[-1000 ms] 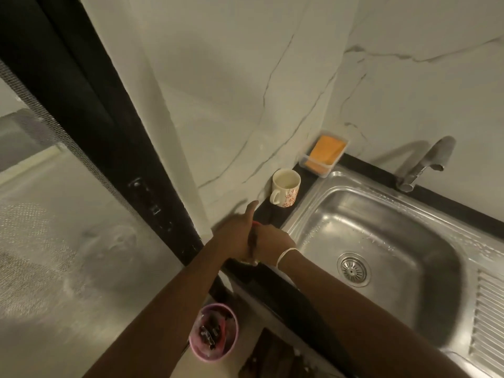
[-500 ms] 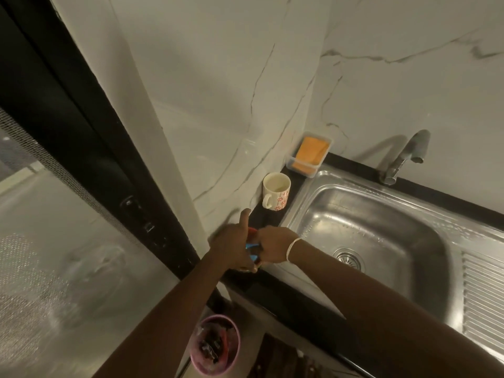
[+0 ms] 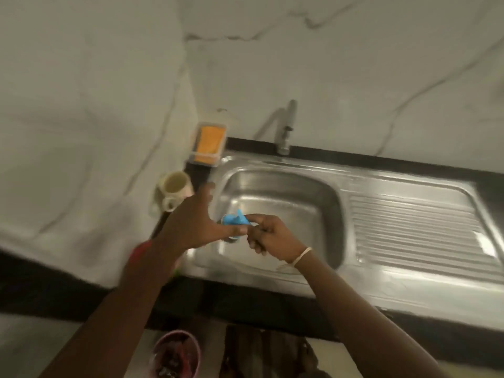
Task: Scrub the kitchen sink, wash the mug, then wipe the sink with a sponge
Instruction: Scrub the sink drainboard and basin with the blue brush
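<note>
1. Pinched between both hands at the centre of the frame is a small crumpled blue object (image 3: pixel 235 219); motion blur hides what it is.
2. Left hand (image 3: pixel 192 219) is spread wide, thumb raised toward the upper frame, fingers reaching right to touch the blue object.
3. Right hand (image 3: pixel 268 234) is curled, its fingertips closed on the blue object's right edge; a thin pale bracelet (image 3: pixel 301 255) circles the wrist.
4. Both hands hang over the left part of the stainless steel sink (image 3: pixel 305 186), whose ribbed drainboard (image 3: pixel 414 222) fills the right of the frame.
5. Just left of the left hand stands a cream ceramic mug (image 3: pixel 174 190) on the dark counter, upright, apart from the fingers.
6. Above it, an orange sponge (image 3: pixel 209 141) lies in a clear plastic tray (image 3: pixel 194 156) against the marble wall.
7. A grey metal tap (image 3: pixel 286 126) rises behind the basin.
8. At the bottom of the frame sits a pink round bin (image 3: pixel 177 353).
</note>
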The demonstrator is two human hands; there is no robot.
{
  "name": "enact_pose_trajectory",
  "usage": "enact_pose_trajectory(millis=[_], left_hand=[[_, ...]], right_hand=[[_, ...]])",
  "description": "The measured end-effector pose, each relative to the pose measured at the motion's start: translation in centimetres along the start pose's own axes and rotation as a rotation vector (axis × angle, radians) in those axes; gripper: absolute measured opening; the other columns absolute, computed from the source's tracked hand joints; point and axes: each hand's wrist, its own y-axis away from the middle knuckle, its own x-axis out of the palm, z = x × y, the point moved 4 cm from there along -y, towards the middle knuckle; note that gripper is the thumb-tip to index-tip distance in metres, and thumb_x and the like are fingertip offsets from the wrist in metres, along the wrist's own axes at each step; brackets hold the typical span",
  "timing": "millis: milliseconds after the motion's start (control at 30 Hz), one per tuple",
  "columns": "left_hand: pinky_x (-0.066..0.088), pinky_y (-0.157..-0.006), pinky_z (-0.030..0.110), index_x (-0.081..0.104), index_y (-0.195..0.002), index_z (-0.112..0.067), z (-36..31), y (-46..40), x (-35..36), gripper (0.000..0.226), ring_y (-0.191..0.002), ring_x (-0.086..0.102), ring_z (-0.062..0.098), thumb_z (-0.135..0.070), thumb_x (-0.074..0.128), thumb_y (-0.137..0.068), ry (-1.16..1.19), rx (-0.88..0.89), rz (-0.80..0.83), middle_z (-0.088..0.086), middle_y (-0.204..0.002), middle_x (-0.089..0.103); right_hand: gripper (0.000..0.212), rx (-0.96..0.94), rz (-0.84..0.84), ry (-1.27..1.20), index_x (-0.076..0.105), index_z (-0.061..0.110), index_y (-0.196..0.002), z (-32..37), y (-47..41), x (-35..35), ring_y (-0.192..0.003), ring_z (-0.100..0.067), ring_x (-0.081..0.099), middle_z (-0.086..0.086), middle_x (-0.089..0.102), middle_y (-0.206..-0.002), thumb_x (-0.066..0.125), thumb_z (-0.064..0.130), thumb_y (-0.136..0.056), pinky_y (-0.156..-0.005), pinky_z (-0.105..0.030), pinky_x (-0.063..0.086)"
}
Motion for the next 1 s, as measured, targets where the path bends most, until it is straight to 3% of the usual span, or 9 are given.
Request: enact_pose_trajectory(millis=[100,200,300,400,500,667,767,900,1000], left_hand=[[0.041,-0.097,0.026,0.029,-0.145,-0.026,-6.6,-1.7,7.9,0.121,-0.124,0.049,0.013,-0.072,0.081,-0.046,0.004,0.065,0.139,-0.004,-0.144,0.045],[0.042,-0.099,0.028,0.032,-0.146,-0.022,-12.8,-3.7,16.8,0.114,-0.125,0.048,0.011,-0.069,0.080,-0.054,0.094,0.083,0.275,-0.001,-0.148,0.042],[0.041,-0.103,0.032,0.036,-0.144,-0.017,-18.9,-6.0,24.9,0.100,-0.132,0.045,0.019,-0.070,0.071,-0.067,0.059,0.072,0.366,0.003,-0.150,0.041],[0.047,-0.099,0.036,0.043,-0.139,-0.016,-22.7,-7.7,30.8,0.088,-0.122,0.054,0.023,-0.071,0.063,-0.073,0.030,0.054,0.417,0.005,-0.142,0.049],[0.051,-0.094,0.038,0.047,-0.132,-0.016,-24.6,-8.4,34.1,0.076,-0.109,0.062,0.022,-0.066,0.061,-0.077,0.052,0.009,0.393,0.004,-0.136,0.053],[0.046,-0.090,0.032,0.053,-0.126,-0.012,-25.4,-9.6,34.8,0.046,-0.112,0.056,0.021,-0.043,0.058,-0.092,0.013,-0.031,0.214,0.005,-0.131,0.054],[0.043,-0.091,0.032,0.054,-0.126,-0.009,-24.1,-10.3,34.2,0.042,-0.114,0.056,0.024,-0.037,0.056,-0.094,0.020,-0.096,0.164,0.008,-0.129,0.056],[0.042,-0.083,0.030,0.060,-0.107,-0.006,-22.5,-10.7,32.8,0.029,-0.104,0.059,0.029,-0.032,0.054,-0.096,0.091,-0.174,0.098,0.011,-0.110,0.064],[0.046,-0.081,0.035,0.063,-0.092,-0.010,-20.3,-11.2,32.4,0.031,-0.097,0.063,0.031,-0.037,0.049,-0.097,0.135,-0.256,0.118,0.011,-0.096,0.068]], right_hand=[[0.018,0.109,-0.142,-0.002,0.063,0.008,-0.114,-4.6,5.4,-9.0,-0.053,-0.017,0.061,-0.013,0.068,-0.079,0.055,0.016,-0.100,-0.048,-0.023,0.048],[0.010,0.263,-0.379,0.085,0.056,0.011,-0.104,-10.6,10.4,-18.0,-0.048,-0.015,0.053,-0.011,0.065,-0.075,0.061,0.016,-0.096,-0.044,-0.024,0.043],[0.025,0.310,-0.572,0.322,0.064,0.014,-0.112,-14.5,14.9,-25.5,-0.076,-0.021,0.065,-0.009,0.071,-0.094,0.069,0.023,-0.089,-0.071,-0.034,0.053],[0.036,0.382,-0.674,0.429,0.066,0.012,-0.123,-17.0,19.0,-30.6,-0.103,-0.028,0.065,-0.010,0.071,-0.113,0.069,0.023,-0.089,-0.087,-0.030,0.046],[0.038,0.490,-0.825,0.489,0.067,0.010,-0.123,-19.6,25.1,-37.4,-0.104,-0.033,0.066,-0.016,0.071,-0.113,0.070,0.025,-0.088,-0.087,-0.033,0.049],[0.029,0.731,-1.003,0.558,0.069,0.009,-0.114,-21.4,33.9,-47.6,-0.096,-0.040,0.066,-0.024,0.070,-0.104,0.063,0.022,-0.089,-0.081,-0.038,0.050],[0.025,0.657,-0.914,0.530,0.068,0.005,-0.112,-19.9,30.1,-43.5,-0.094,-0.039,0.066,-0.024,0.070,-0.101,0.063,0.014,-0.089,-0.079,-0.037,0.049],[0.025,0.478,-0.646,0.532,0.065,0.020,-0.106,-16.7,19.8,-30.5,-0.090,-0.029,0.068,-0.008,0.072,-0.094,0.061,0.038,-0.090,-0.074,-0.033,0.050],[0.020,0.352,-0.391,0.614,0.064,0.019,-0.108,-13.2,13.2,-21.6,-0.092,-0.030,0.067,-0.009,0.070,-0.100,0.054,0.027,-0.093,-0.079,-0.039,0.054]])
